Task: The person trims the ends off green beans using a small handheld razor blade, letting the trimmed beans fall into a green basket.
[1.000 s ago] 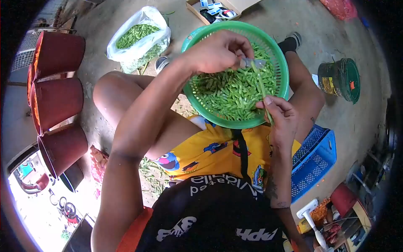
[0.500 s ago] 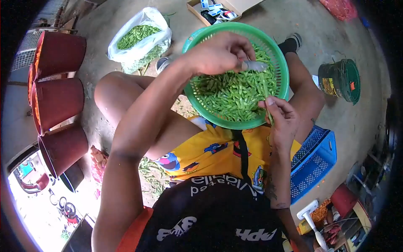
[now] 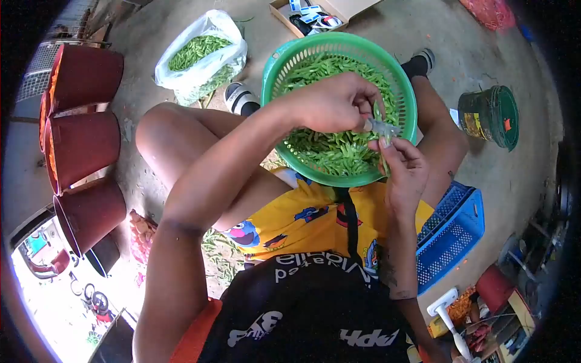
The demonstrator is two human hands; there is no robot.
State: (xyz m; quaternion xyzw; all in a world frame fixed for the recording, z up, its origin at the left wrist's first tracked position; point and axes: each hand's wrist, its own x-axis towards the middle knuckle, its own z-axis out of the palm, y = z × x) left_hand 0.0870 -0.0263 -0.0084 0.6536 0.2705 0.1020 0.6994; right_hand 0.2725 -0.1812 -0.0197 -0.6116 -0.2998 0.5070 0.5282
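My left hand (image 3: 345,106) is closed around a small knife, its blade (image 3: 385,128) pointing right over the basket. My right hand (image 3: 404,166) pinches a green bean (image 3: 385,162) just below the blade. Blade and bean meet close to my right fingertips. Beneath both hands, the green plastic basket (image 3: 409,115) rests at my lap, between my legs. Cut green bean pieces (image 3: 333,142) fill much of it. My left forearm hides part of the heap, and the knife's handle is mostly covered by my fingers.
A white plastic bag (image 3: 233,57) of green beans stands beyond my left knee. Dark red buckets (image 3: 85,145) line the left side. A blue crate (image 3: 451,242) lies at right, with a dark green bucket (image 3: 484,115) farther up. An open cardboard box (image 3: 345,9) sits at the top.
My left hand with the knife has moved down and right, bringing the blade close to my right fingers. A bean piece now shows by my left fingers. My right hand has barely moved.
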